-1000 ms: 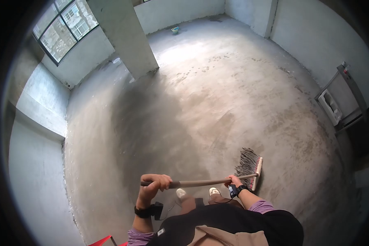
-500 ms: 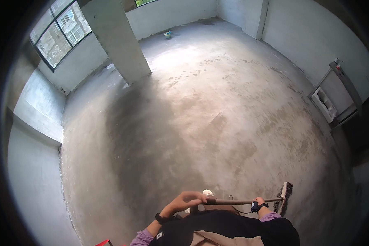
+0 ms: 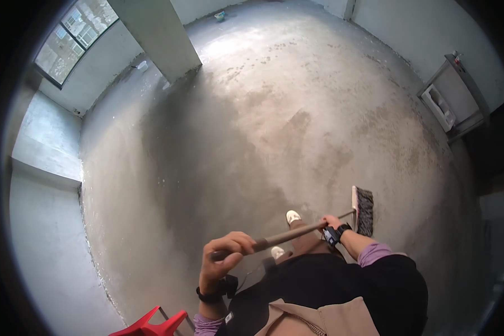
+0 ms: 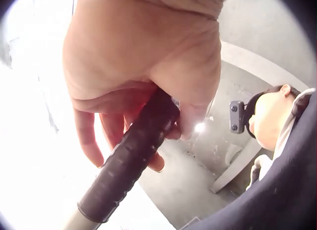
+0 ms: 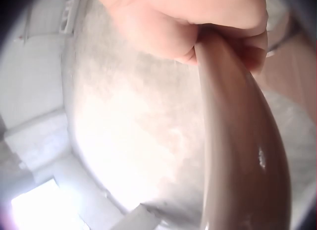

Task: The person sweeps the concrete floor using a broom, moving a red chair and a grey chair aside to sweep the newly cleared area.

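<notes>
A mop with a long brownish handle (image 3: 290,234) slants across in front of my body. Its dark, stringy head (image 3: 364,211), fixed to a pale bar, lies on the floor to my right, strands pointing away from me. My left hand (image 3: 225,255) grips the upper end; in the left wrist view its fingers curl loosely about the dark ribbed grip (image 4: 131,158), thumb near the tip. Lower down, close to the mop head, my right hand (image 3: 331,221) holds the handle. In the right wrist view that hand (image 5: 198,17) wraps round the smooth shaft (image 5: 242,126).
Bare concrete floor (image 3: 207,162) stretches ahead, with darker patches. A square pillar (image 3: 159,42) stands at the far left, a small bowl (image 3: 220,17) behind it. A framed unit with a white basin (image 3: 439,106) is by the right wall. Something red, plastic-looking (image 3: 158,325), is near my left side.
The mop head swung right and back towards me, then forward again; its strands flipped from the left side of the bar to the right. Both hands moved with the handle, keeping their grip.
</notes>
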A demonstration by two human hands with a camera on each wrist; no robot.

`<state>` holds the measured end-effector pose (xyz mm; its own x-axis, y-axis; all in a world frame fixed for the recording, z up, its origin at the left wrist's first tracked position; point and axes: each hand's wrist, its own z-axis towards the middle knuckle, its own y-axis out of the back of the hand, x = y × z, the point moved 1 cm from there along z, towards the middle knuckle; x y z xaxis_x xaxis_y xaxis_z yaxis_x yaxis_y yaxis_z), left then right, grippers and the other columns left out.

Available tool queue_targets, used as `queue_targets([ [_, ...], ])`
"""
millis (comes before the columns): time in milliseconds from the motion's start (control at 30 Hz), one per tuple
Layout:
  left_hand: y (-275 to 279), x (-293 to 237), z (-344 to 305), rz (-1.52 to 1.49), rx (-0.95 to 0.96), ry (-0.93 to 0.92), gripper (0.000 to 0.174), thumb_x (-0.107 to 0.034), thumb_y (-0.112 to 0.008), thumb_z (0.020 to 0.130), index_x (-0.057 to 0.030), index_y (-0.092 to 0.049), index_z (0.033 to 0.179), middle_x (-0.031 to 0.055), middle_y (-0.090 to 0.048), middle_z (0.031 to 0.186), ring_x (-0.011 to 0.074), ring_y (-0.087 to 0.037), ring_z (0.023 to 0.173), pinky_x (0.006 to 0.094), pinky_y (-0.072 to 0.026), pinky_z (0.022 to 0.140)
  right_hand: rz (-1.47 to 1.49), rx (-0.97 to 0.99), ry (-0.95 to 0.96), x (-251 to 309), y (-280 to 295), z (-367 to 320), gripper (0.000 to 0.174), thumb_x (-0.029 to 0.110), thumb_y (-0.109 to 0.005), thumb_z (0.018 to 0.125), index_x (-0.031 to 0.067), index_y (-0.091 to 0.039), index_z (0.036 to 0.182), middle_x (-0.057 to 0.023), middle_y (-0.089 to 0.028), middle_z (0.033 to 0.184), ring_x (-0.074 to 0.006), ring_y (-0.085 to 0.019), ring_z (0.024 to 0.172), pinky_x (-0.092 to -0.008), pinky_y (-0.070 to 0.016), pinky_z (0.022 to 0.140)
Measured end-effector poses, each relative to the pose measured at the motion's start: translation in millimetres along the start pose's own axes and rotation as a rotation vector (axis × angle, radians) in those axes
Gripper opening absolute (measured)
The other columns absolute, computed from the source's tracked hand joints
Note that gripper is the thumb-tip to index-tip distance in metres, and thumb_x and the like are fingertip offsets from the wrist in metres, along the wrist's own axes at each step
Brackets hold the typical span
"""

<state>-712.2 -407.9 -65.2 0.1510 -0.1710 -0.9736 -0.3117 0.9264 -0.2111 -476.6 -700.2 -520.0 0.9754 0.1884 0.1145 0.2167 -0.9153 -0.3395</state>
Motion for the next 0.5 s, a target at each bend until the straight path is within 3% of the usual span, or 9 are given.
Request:
queue_targets([
  [33,9,-10,-21,0.028,-0.064,-0.047,0.009,-0.007,-0.056,0.071,0.0001,-0.053,0.066,0.014,-0.061,0.078,0.0271,-0.057,0.086,0.0396,-0.0416,0.083,0.113,-0.044,-0.028,-11,-43,-19,0.01,0.016,-0.048,0.081,0.0067,-0.047,0.077,-0.007,-0.052,0.067,-0.0233,-0.054,0.058,-0.0378,-0.0472,0.054],
  [167,28,-44,-99,0.216,-0.286,-0.278,0.022,-0.021,-0.057,0.076,-0.006,-0.046,0.064,0.0126,-0.058,0.066,0.0264,-0.056,0.07,0.0451,-0.0404,0.079,-0.038,-0.066,-0.007,-67,-153,-30,0.005,0.011,-0.05,0.08,0.0073,-0.047,0.079,-0.0058,-0.052,0.068,-0.0199,-0.055,0.059,-0.0374,-0.0496,0.056],
  [300,42,-77,-172,0.181,-0.301,-0.418,0.031,-0.027,-0.054,0.085,-0.0079,-0.043,0.063,0.0106,-0.057,0.06,0.0251,-0.056,0.059,0.0445,-0.0413,0.076,-0.092,0.018,-0.128,-121,-239,-46,0.007,0.006,-0.049,0.08,0.0074,-0.044,0.075,-0.0053,-0.052,0.068,-0.0192,-0.056,0.06,-0.0369,-0.0507,0.058],
  [333,35,-90,-180,0.202,-0.356,-0.473,0.035,-0.028,-0.054,0.087,-0.0084,-0.043,0.061,0.0076,-0.055,0.056,0.0219,-0.055,0.05,0.0404,-0.0465,0.066,-0.12,0.056,-0.14,-132,-259,-57,0.007,0.006,-0.048,0.081,0.0073,-0.044,0.075,-0.005,-0.051,0.068,-0.0193,-0.056,0.06,-0.0369,-0.0507,0.059],
  [433,19,-125,-208,0.202,-0.242,-0.475,0.039,-0.031,-0.056,0.087,-0.0118,-0.039,0.056,0.0019,-0.05,0.049,0.0143,-0.05,0.044,0.0299,-0.0473,0.052,-0.14,0.186,-0.219,-163,-301,-63,0.008,0.005,-0.047,0.08,0.0071,-0.043,0.074,-0.0043,-0.049,0.067,-0.0195,-0.056,0.061,-0.0376,-0.0504,0.061],
  [500,-6,-140,-211,0.276,-0.237,-0.586,0.037,-0.023,-0.06,0.083,-0.0115,-0.041,0.054,0.0003,-0.048,0.047,0.0113,-0.046,0.037,0.0232,-0.0462,0.042,-0.192,0.205,-0.28,-178,-327,-83,0.008,0.004,-0.047,0.08,0.0074,-0.043,0.074,-0.0041,-0.049,0.066,-0.0192,-0.055,0.06,-0.0389,-0.0507,0.063],
])
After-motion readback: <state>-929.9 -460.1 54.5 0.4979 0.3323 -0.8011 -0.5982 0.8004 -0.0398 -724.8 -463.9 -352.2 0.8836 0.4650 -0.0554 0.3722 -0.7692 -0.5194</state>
